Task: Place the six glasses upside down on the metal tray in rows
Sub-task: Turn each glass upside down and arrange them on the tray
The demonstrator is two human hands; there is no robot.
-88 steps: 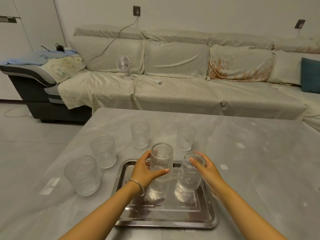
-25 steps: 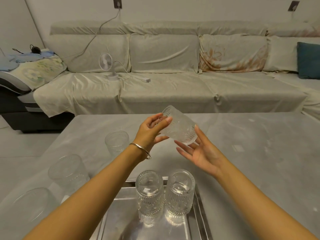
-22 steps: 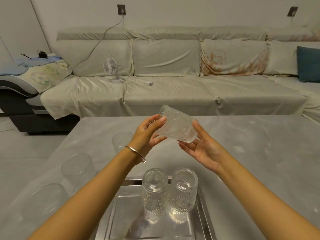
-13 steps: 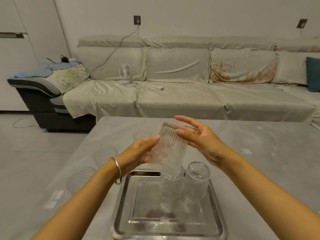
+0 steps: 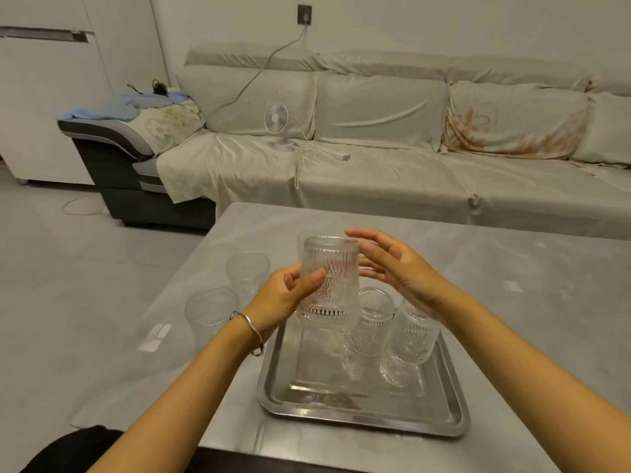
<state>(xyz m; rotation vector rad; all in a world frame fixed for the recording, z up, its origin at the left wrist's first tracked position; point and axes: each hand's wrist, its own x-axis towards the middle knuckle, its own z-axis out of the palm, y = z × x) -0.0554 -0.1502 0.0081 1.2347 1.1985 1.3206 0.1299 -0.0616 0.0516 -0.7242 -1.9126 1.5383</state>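
- Left hand [image 5: 286, 298] grips a ribbed clear glass [image 5: 327, 285], thumb in front, fingers wrapped round the side; bangle [image 5: 251, 331] on the wrist.
- Held glass is upside down, wider rim at the bottom, in the air over the far-left part of the metal tray [image 5: 362, 414], just beside the 2 glasses already there.
- Right hand [image 5: 399, 268] is open w/ fingers spread, next to the glass's upper right side; fingertips near the top edge, can't tell if they touch.
- 2 inverted glasses stand side by side at the tray's far end: middle glass [image 5: 370, 322] and right glass [image 5: 413, 337], partly behind the right wrist.
- Tray sits on a grey surface [image 5: 529, 302], near its front edge.
- 2 upright glasses on the surface left of the tray: nearer glass [image 5: 210, 310] and farther glass [image 5: 247, 273]. Another glass is mostly hidden behind the held one.
- Bkgd: covered sofa [image 5: 409, 138] w/ a small white fan [image 5: 278, 126] on the seat.
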